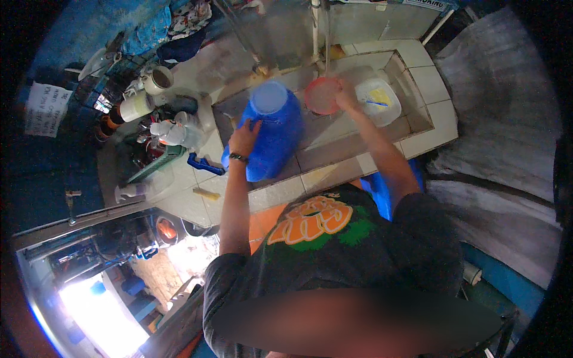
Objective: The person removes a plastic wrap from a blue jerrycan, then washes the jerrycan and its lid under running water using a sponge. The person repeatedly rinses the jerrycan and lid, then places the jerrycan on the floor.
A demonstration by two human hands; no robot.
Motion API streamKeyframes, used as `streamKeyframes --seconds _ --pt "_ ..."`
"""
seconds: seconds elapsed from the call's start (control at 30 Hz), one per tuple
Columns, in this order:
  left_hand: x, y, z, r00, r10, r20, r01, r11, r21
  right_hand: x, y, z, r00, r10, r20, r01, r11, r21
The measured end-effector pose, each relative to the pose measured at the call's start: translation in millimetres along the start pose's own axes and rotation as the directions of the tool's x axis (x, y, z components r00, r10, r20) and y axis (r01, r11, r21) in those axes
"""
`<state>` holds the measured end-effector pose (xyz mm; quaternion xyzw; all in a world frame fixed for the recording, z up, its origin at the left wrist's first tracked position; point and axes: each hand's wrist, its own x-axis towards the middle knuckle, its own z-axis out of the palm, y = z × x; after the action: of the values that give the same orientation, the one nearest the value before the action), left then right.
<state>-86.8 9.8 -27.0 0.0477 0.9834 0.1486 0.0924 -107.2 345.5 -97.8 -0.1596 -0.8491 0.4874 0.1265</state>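
A large blue plastic container point(280, 134) lies tilted in the tiled sink point(322, 147), its round pale end toward the wall. My left hand point(244, 138) rests on its near left side, fingers spread over the plastic. To the right, my right hand point(346, 95) grips the rim of a round red plastic basin point(321, 95) under the tap pipe point(327, 53). Right of that hand sits a white plastic tub point(385, 114) with a yellow sponge point(379, 96) and a blue-handled item point(377, 103) in it.
Left of the sink, the counter holds a blue brush point(205, 164), a yellow scrubbing piece point(206, 193), clear plastic bottles point(179, 133), a green rack point(156, 164) and white pitchers point(136, 107). The sink's raised tiled edge point(329, 175) runs before me. A brass tap point(261, 70) juts above the container.
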Motion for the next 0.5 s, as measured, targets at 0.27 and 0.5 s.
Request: streamKeyframes --seconds 0.27,0.5 --pt "-2 76 50 0.809 0.271 -0.521 -0.463 0.84 -0.281 -41 9 -3 0.996 0.052 -0.076 -0.036 0.978 0.204" --pt "60 126 162 0.992 0.127 0.01 0.01 0.001 -1.0 -69 -20 -27 0.89 -0.455 0.024 0.428 0.817 -0.387"
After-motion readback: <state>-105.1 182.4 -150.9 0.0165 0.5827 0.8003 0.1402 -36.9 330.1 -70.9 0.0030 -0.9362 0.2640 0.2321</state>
